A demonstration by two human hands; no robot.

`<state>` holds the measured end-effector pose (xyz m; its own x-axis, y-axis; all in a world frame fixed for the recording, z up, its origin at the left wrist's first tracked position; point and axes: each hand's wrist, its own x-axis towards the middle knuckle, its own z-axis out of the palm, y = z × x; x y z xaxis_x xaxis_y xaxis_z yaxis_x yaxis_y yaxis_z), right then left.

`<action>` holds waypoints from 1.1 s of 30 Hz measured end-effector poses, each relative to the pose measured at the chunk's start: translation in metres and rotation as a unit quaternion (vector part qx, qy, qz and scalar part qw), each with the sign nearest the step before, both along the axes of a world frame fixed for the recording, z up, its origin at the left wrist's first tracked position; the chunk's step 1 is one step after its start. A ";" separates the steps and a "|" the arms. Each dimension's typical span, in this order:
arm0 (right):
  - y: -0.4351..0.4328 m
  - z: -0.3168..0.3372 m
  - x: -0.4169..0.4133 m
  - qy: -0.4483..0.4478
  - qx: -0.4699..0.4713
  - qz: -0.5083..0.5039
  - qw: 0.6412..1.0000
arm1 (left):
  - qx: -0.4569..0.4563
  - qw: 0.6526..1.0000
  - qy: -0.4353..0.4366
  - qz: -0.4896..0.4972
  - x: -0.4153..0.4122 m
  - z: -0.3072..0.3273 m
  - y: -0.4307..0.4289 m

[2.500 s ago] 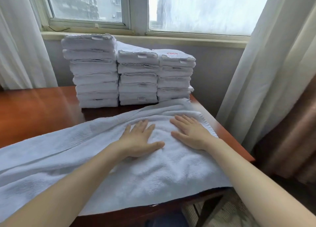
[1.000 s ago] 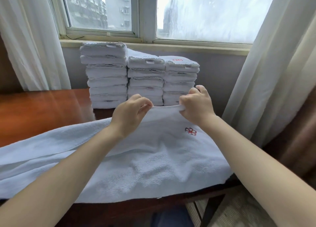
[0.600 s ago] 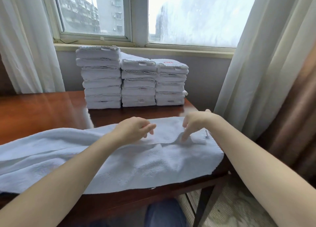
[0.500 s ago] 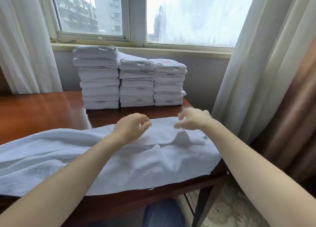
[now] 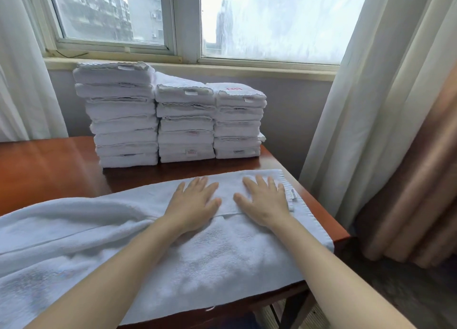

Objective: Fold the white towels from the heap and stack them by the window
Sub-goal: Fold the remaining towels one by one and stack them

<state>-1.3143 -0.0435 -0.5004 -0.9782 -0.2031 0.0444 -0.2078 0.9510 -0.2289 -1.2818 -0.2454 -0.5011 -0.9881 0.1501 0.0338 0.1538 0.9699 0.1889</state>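
Note:
A long white towel (image 5: 202, 262) lies across the brown table, its far long edge folded toward me so a seam runs along the middle. My left hand (image 5: 194, 202) and my right hand (image 5: 263, 200) press flat on the folded flap near the towel's right end, fingers straight and spread. A small label sticks out of the towel just right of my right hand. Three stacks of folded white towels (image 5: 170, 115) stand side by side at the table's back edge below the window; the left stack is the tallest.
The wooden table (image 5: 44, 165) shows bare to the left of the stacks. Its right edge and corner sit close to the towel's end. White curtains (image 5: 371, 93) hang on both sides of the window, with a brown drape at far right.
My hands gripped the towel's far edge, lifted it and folded it toward me, then let go. Both palms now lie flat on the folded flap.

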 end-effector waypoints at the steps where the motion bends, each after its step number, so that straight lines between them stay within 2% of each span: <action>1: 0.000 -0.001 -0.005 0.005 -0.004 0.000 1.000 | -0.003 1.000 0.009 -0.002 -0.006 -0.001 -0.002; 9: -0.004 0.000 -0.035 0.013 -0.031 -0.008 0.999 | 0.001 0.999 0.020 -0.030 -0.043 0.004 -0.014; 13: 0.007 0.008 -0.036 -0.046 -0.081 0.040 0.995 | 0.041 0.996 0.038 -0.067 -0.043 0.005 -0.017; 16: 0.024 0.022 -0.034 -0.098 -0.102 0.075 0.987 | 0.100 0.984 0.083 -0.118 -0.035 0.008 -0.016; 19: 0.036 0.039 -0.030 -0.131 -0.102 0.084 0.982 | 0.119 0.977 0.130 -0.120 -0.030 0.010 -0.014; 25: 0.036 0.041 -0.020 0.011 -0.031 0.058 0.998 | 0.101 0.959 0.231 -0.132 -0.020 0.010 -0.010; 33: 0.054 0.050 -0.029 0.192 -0.011 -0.013 0.981 | 0.067 0.946 0.293 -0.122 -0.018 0.015 -0.006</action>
